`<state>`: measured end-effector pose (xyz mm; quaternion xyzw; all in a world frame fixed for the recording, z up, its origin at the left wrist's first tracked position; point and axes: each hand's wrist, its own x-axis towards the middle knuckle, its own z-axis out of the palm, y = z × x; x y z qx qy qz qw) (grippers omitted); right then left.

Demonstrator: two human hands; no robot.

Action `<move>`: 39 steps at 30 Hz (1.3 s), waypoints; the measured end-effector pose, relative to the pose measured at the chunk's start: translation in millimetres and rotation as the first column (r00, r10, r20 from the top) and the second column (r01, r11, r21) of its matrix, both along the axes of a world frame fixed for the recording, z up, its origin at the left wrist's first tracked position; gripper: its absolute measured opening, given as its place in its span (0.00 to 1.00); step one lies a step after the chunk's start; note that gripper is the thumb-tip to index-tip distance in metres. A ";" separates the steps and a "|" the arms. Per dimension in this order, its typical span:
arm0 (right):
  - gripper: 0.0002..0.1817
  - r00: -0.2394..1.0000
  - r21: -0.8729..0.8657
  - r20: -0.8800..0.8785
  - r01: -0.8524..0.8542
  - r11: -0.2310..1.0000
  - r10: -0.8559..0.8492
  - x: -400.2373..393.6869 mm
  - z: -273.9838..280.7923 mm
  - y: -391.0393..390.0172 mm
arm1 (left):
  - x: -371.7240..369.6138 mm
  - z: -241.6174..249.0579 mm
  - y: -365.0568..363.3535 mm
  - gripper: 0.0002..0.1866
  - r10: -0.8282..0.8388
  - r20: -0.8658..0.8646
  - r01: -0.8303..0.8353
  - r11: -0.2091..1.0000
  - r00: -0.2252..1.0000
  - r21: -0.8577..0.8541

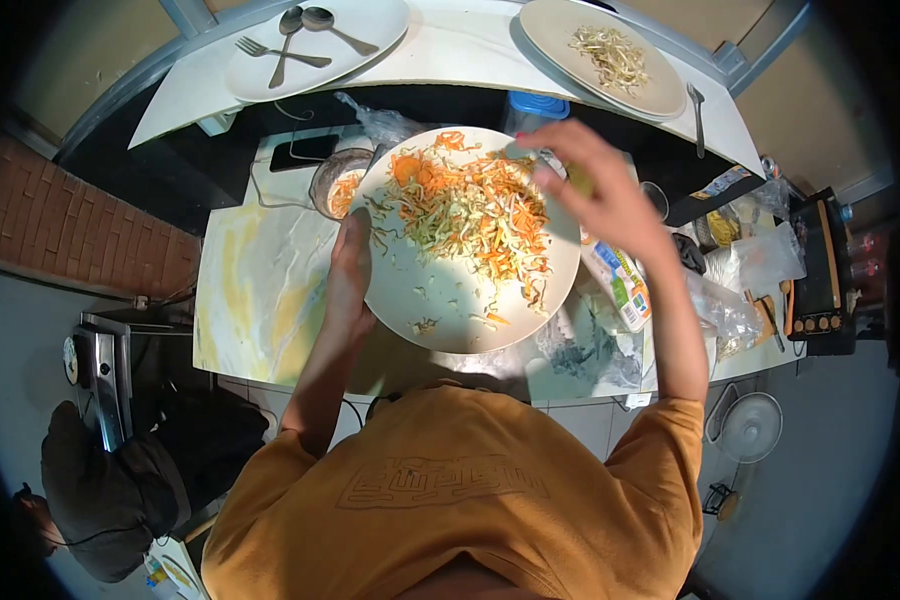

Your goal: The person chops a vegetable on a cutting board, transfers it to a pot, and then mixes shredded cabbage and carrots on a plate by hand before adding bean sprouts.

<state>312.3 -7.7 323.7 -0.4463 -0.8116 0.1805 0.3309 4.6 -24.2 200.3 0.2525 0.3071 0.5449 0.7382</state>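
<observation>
A round pale plate (pixel 440 325) is held above the counter, with shredded orange and pale green vegetables (pixel 470 210) heaped on its upper and right parts. My left hand (pixel 350 270) grips the plate's left edge, thumb on the rim. My right hand (pixel 595 190) is over the plate's upper right edge, blurred by motion, its fingers bent toward the vegetables; whether anything is between them is not visible. Just left of the plate stands a bowl (pixel 327 188) with some orange shreds in it.
On the raised shelf lie a plate (pixel 385 22) with spoons and a fork, and a plate (pixel 550 30) of sprouts. A printed packet (pixel 620 283) and plastic bags (pixel 720 310) are on the right. A person (pixel 100 500) is at the lower left.
</observation>
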 end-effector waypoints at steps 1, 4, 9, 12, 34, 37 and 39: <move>0.23 0.999 -0.032 0.022 -0.029 0.999 0.030 -2.4 -14.2 -8.3 | -0.1 2.9 -1.0 0.27 0.003 -0.006 -0.003 1.000 1.000 0.008; 0.32 0.996 -0.129 0.009 -0.084 0.988 0.086 -2.9 -32.3 -16.6 | -1.7 18.3 -4.3 0.28 -0.024 -0.083 0.023 1.000 0.996 -0.017; 0.35 0.989 -0.175 0.073 -0.111 0.978 0.125 -11.9 -40.1 -17.5 | -2.2 28.6 -3.6 0.28 -0.003 -0.119 -0.008 0.996 0.993 -0.092; 0.27 0.983 -0.120 0.110 -0.134 0.984 0.147 -14.9 -36.6 -15.9 | -3.3 28.4 -3.2 0.28 0.000 -0.124 -0.011 0.996 0.992 -0.090; 0.14 0.990 -0.207 0.029 -0.131 0.969 0.140 -13.6 -37.0 -0.5 | -11.9 22.9 0.2 0.29 -0.046 -0.170 0.029 0.994 0.984 -0.103; 0.13 0.994 -0.229 -0.032 -0.110 0.967 0.105 -5.7 -35.1 4.9 | -12.4 19.4 1.0 0.29 -0.046 -0.133 0.030 0.992 0.990 -0.120; 0.18 0.982 -0.244 -0.010 -0.187 0.951 0.190 0.4 -34.4 6.0 | -13.8 14.5 1.4 0.29 -0.050 -0.117 0.036 0.992 0.992 -0.122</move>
